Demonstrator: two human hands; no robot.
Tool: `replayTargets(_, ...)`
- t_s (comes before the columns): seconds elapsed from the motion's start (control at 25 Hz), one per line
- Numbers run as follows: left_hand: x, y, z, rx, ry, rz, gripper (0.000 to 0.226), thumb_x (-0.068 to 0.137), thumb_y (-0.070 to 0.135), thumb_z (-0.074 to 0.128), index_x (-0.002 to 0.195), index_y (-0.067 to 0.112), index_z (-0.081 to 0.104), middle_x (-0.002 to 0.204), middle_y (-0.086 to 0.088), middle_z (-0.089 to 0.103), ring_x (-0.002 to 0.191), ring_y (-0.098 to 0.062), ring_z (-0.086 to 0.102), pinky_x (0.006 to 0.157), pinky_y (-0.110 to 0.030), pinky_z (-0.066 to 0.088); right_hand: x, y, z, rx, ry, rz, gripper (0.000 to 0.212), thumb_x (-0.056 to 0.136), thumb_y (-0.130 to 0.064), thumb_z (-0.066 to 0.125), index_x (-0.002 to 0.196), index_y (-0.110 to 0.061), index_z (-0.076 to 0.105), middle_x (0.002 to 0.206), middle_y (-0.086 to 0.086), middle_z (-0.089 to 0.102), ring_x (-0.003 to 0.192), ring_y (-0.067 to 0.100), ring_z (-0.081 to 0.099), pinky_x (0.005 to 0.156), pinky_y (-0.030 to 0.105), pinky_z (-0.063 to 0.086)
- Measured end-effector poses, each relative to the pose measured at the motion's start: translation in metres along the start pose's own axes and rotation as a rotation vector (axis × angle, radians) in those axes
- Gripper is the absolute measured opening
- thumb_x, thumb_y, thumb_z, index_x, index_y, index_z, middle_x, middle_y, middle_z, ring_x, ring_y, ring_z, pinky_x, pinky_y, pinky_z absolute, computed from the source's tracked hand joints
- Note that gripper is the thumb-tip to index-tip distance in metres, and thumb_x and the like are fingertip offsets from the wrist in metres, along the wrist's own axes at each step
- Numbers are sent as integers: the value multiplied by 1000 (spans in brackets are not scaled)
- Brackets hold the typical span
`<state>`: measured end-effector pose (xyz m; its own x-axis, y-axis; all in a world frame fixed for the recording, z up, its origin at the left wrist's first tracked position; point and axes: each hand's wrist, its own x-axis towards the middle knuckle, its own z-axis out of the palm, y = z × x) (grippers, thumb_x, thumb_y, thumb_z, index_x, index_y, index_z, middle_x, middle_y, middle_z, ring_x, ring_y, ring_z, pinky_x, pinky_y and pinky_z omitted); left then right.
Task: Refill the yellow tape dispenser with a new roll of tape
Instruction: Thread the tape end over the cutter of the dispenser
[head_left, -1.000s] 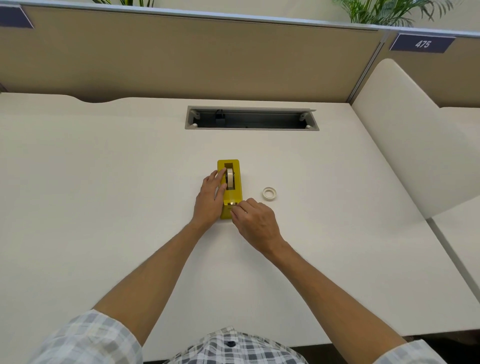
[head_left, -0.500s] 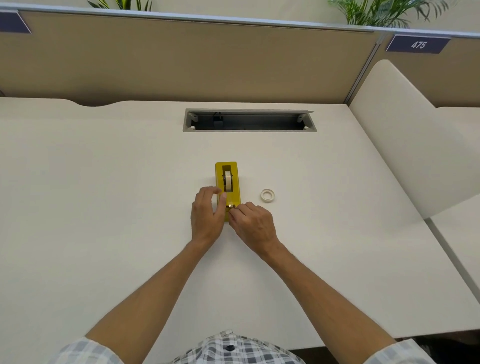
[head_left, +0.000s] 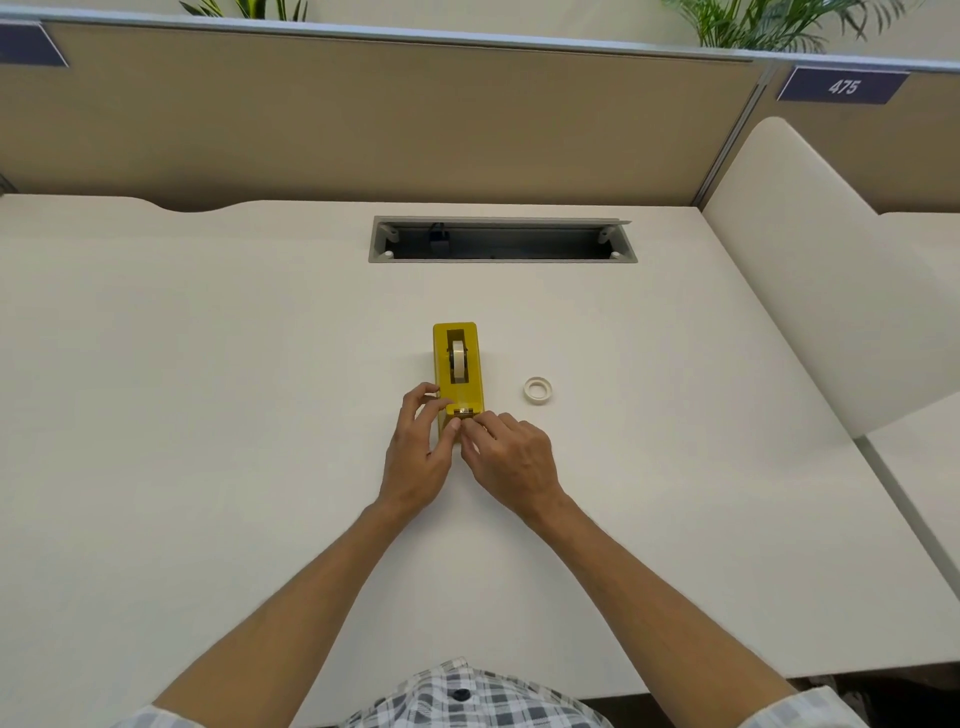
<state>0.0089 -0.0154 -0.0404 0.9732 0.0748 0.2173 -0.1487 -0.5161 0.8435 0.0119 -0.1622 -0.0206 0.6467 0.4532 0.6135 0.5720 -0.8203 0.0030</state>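
Observation:
The yellow tape dispenser lies lengthwise on the white desk, with a pale roll of tape seated in its slot. My left hand grips the dispenser's near left side, thumb by the cutter. My right hand has its fingertips pinched at the cutter end, apparently on the tape's end; the tape strip itself is too small to make out. A small white ring, an empty tape core, lies flat on the desk just right of the dispenser.
A grey cable slot is sunk in the desk behind the dispenser. A tan partition closes the back. A white side panel rises at the right. The desk's front edge runs near my shirt.
My left hand slid from the roll back along the dispenser's side to its near end. My right hand stayed at the cutter. The view shifted slightly.

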Motion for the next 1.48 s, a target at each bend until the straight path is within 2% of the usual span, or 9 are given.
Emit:
replayTargets(0.36,0,-1,0,38,4,11,28,95,28,57,119,13,60,141,-6,45,127,-19,50,98,-36,50,-20,1,2,10,-72,19,30,89,-22,64,117,-12,69,90,1,73,62,17,64,45,29,50)
replayTargets(0.44,0,-3,-2,81,-3,40,32,94,34,53,118,14,59,141,-5,45,124,-19,52,96,-34,52,-20,1,2,21,-67,22,28,88,-21,66,114,-12,71,91,1,74,62,18,64,45,29,50)
replayTargets(0.52,1,-5,-4,146,-19,71,36,94,39,50,120,16,58,142,-4,44,121,-18,54,90,-30,53,-18,3,1,78,-51,24,18,86,-20,69,101,-11,74,89,3,75,62,19,66,46,29,51)
replayTargets(0.64,2,-6,-5,191,-38,91,38,94,43,49,121,18,57,142,-2,43,117,-17,55,81,-24,53,-12,6,-2,189,-6,155,12,86,-22,70,92,-12,72,86,1,73,65,17,65,48,31,52)
replayTargets(0.76,2,-6,-6,223,-37,97,42,93,46,48,122,17,56,141,-4,44,114,-18,57,77,-22,52,-2,8,-4,240,-54,361,32,89,-37,67,114,-16,66,106,-3,68,79,11,65,52,26,53)
replayTargets(0.88,1,-4,-7,252,-42,111,43,93,46,48,122,16,57,141,-5,44,112,-20,58,76,-24,52,3,13,-5,276,-186,399,43,92,-42,63,128,-19,60,124,-5,64,91,10,67,59,29,57)
replayTargets(1.0,3,-3,-10,252,-56,118,42,93,44,49,122,15,57,140,-6,44,111,-21,59,75,-26,53,7,19,-7,309,-263,334,35,93,-39,64,122,-18,65,120,-5,66,91,14,67,63,28,55)
replayTargets(1.24,2,-1,-12,259,-64,107,37,94,36,57,123,14,57,141,-7,44,110,-21,59,76,-28,55,16,25,-10,304,-298,297,31,90,-35,69,115,-17,69,112,-3,70,91,15,66,63,22,45)
replayTargets(1.48,2,2,-13,270,-68,100,38,93,36,58,123,13,57,140,-7,45,101,-23,61,71,-23,49,19,23,-12,316,-299,303,31,91,-39,65,114,-18,70,110,-4,70,90,14,66,64,27,51)
